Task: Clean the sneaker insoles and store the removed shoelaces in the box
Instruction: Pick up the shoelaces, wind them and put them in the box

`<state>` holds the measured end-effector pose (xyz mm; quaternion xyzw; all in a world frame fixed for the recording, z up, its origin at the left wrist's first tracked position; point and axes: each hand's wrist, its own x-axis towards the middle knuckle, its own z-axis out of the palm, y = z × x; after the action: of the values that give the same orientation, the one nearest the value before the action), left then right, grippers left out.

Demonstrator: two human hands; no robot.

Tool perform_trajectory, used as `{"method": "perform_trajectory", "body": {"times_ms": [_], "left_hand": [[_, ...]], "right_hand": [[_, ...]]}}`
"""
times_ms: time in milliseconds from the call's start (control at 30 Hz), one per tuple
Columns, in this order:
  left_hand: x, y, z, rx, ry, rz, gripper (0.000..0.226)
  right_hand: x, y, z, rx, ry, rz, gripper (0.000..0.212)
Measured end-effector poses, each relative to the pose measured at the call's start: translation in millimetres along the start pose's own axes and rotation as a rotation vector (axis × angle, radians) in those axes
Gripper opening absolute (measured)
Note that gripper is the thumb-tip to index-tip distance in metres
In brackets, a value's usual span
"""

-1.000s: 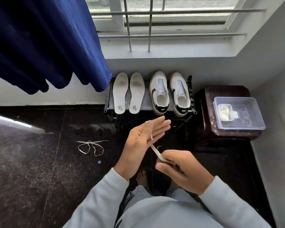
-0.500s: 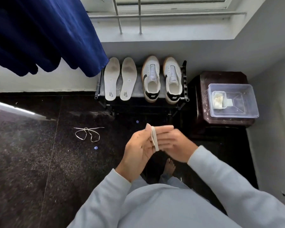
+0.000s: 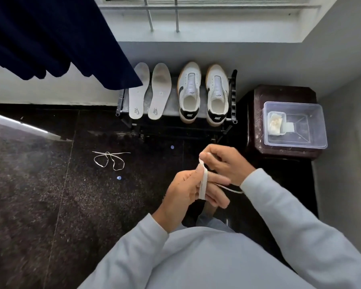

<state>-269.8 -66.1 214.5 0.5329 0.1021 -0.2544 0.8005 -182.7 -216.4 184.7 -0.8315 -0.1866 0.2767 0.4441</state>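
A white shoelace (image 3: 203, 183) is wound around the fingers of my left hand (image 3: 188, 190). My right hand (image 3: 223, 161) pinches the lace's upper part just above the left fingers, and a loose end trails right toward my right sleeve. A second white shoelace (image 3: 108, 160) lies looped on the dark floor to the left. Two white insoles (image 3: 149, 91) and two white sneakers (image 3: 203, 92) without laces rest side by side on a low black rack (image 3: 232, 94). A clear plastic box (image 3: 294, 124) sits open on a dark brown stool at right.
A dark blue curtain (image 3: 50, 36) hangs over the upper left, partly covering the left insole's tip. The stool (image 3: 258, 122) stands against the right wall. A window with bars is above the rack. The box holds a small white container with yellowish contents (image 3: 276, 123).
My right hand has carried the lace up and over the left fingers, adding a wrap. The view has shifted closer to the rack and box.
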Motion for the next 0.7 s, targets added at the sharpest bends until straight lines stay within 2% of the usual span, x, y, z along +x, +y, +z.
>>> {"method": "perform_trajectory", "body": {"times_ms": [67,133,267,367,467,533,600,667,700], "left_hand": [[4.0,4.1,3.1,-0.054,0.078,0.066,0.054],[12.1,3.9,-1.7,-0.028,0.194,0.135,0.052],[21.5,-8.0,-17.9,0.284,0.34,0.192,0.04],[17.4,-18.9,-20.0,0.323,0.292,0.099,0.042],[8.6,-19.1,-11.1,0.227,0.15,-0.02,0.054],[3.4,-15.3,-5.7,0.154,0.068,-0.067,0.062],[0.2,-10.3,-2.7,0.076,0.04,-0.036,0.064],[-0.7,-1.7,-0.6,-0.006,0.104,0.024,0.062],[0.5,0.4,-2.0,-0.02,0.149,0.053,0.061]], "right_hand": [[-11.8,10.5,18.5,-0.121,-0.026,-0.079,0.011],[-31.3,12.9,34.4,-0.214,-0.035,-0.181,0.014],[-55.4,-10.6,30.4,-0.28,-0.196,-0.246,0.04],[-49.1,-36.4,3.3,-0.137,-0.083,-0.224,0.03],[-26.8,-37.6,-17.8,-0.11,0.102,-0.199,0.025],[-10.5,-28.3,-17.4,-0.044,0.096,-0.109,0.025],[-1.3,-14.2,-5.1,-0.025,0.019,-0.082,0.034],[-4.2,0.5,16.5,-0.127,0.025,-0.152,0.047],[-10.3,7.7,28.5,-0.182,0.003,-0.195,0.045]]}}
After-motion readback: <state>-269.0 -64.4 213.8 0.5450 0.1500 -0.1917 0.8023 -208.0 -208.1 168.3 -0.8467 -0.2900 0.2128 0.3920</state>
